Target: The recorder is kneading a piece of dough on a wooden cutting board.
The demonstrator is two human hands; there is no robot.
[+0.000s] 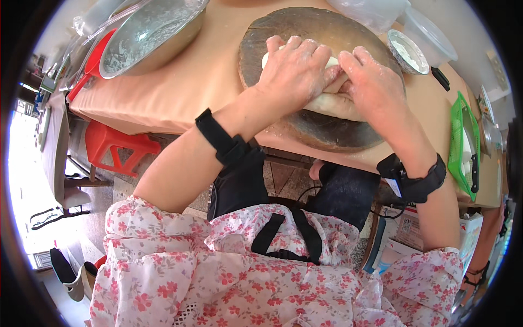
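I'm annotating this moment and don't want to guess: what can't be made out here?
All in the head view:
- Dough: its middle, hidden by the left hand and right hand; whether they pinch or only press it is unclear.
- Round wooden board: the part beneath the dough and hands.
- Large metal bowl: far side cut off by the top edge.
- Red stool: partly hidden by the tablecloth.

I see a tan-covered table (180,90) carrying a round wooden board (299,24), large metal bowl (177,50), green plastic basket (456,136).
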